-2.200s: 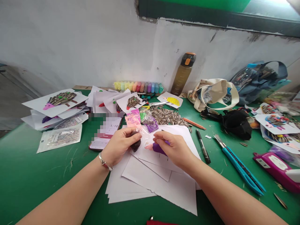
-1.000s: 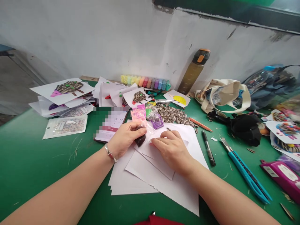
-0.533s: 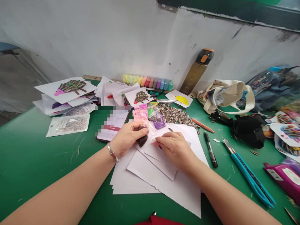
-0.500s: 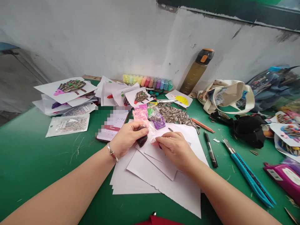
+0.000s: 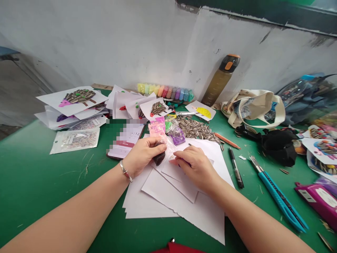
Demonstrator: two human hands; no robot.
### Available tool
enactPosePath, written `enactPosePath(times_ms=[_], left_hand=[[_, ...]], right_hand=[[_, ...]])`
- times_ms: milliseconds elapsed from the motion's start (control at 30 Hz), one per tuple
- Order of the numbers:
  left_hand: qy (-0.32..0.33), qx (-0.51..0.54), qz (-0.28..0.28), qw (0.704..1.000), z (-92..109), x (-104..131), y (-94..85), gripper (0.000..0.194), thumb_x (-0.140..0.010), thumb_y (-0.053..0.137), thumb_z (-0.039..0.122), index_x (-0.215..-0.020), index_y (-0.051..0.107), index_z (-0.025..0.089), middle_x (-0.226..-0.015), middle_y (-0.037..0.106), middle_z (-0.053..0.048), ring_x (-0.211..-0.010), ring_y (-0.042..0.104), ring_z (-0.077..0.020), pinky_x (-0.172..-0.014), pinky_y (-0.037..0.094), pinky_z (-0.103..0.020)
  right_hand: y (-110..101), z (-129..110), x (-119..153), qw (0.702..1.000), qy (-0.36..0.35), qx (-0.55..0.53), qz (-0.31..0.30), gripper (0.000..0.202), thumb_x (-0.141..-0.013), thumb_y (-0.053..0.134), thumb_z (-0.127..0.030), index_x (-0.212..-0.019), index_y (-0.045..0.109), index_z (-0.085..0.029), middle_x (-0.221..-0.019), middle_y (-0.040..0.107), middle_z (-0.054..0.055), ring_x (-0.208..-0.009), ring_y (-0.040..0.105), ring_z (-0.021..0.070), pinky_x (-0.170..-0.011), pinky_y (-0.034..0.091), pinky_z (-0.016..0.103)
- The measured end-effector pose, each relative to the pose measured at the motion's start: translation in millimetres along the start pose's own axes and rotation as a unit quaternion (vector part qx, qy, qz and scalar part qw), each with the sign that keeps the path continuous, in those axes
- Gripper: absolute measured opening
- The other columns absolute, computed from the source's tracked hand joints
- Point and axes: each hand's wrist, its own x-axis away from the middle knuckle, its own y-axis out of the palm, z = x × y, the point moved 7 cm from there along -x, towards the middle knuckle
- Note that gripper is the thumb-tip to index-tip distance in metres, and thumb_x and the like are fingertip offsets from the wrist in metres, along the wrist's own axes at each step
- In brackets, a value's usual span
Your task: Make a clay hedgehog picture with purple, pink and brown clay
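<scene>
My left hand (image 5: 143, 154) is closed around a dark brown lump of modelling clay (image 5: 159, 158), which seems to sit in clear plastic. Just to its right, over the white paper sheets (image 5: 173, 196), my right hand (image 5: 196, 163) has its fingers curled in a pinch. A small pinkish-orange bit shows below those fingertips, and a trace of purple shows beneath the hand; what the fingers grip is mostly hidden. Beyond both hands lie opened clay packets, a pink one (image 5: 157, 127) and a purple one (image 5: 177, 135), beside a pile of striped sunflower seeds (image 5: 197, 129).
A phone (image 5: 126, 140) lies left of the paper, near stacked hedgehog pictures (image 5: 79, 100). To the right are a black pen (image 5: 236, 168), a blue utility knife (image 5: 279, 196) and an orange clay tool (image 5: 228, 140). A bottle (image 5: 219, 82) leans against the wall by a cloth bag (image 5: 254, 109).
My right hand's fingers have shifted and curled slightly near the pinkish bit. The left hand keeps its hold on the brown clay. Otherwise the view is only slightly displaced.
</scene>
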Motion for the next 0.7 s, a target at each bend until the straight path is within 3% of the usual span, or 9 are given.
enactPosePath(times_ms=[200,567,700], left_hand=[[-0.003,-0.004,0.001,1.000,0,0,0.3,0.023,-0.071,0.076,0.033,-0.071,0.062,0.014,-0.060,0.053,0.004,-0.055,0.045,-0.0086,-0.049,0.037,-0.022],[-0.009,0.013,0.006,1.000,-1,0,1.2,0.024,-0.069,0.078,0.033,-0.076,0.065,0.014,-0.064,0.056,0.003,-0.057,0.047,-0.0098,-0.051,0.038,-0.022],[-0.007,0.009,0.003,1.000,0,1,1.2,0.022,-0.070,0.076,0.032,-0.072,0.063,0.014,-0.060,0.054,0.004,-0.055,0.046,-0.0091,-0.050,0.038,-0.021]], right_hand=[[7,-1,0,0.998,-0.038,0.039,0.025,0.009,-0.092,0.060,-0.019,-0.092,0.068,-0.021,-0.077,0.070,0.001,-0.080,0.056,0.0187,-0.077,0.035,0.034],[4,-1,-2,0.998,-0.037,0.044,0.037,0.016,-0.092,0.061,-0.028,-0.079,0.067,-0.020,-0.071,0.066,0.002,-0.075,0.052,0.0176,-0.074,0.035,0.032],[-6,4,-1,0.999,-0.008,0.025,0.042,0.017,-0.093,0.057,-0.020,-0.078,0.066,-0.020,-0.073,0.066,0.002,-0.076,0.053,0.0176,-0.076,0.036,0.032]])
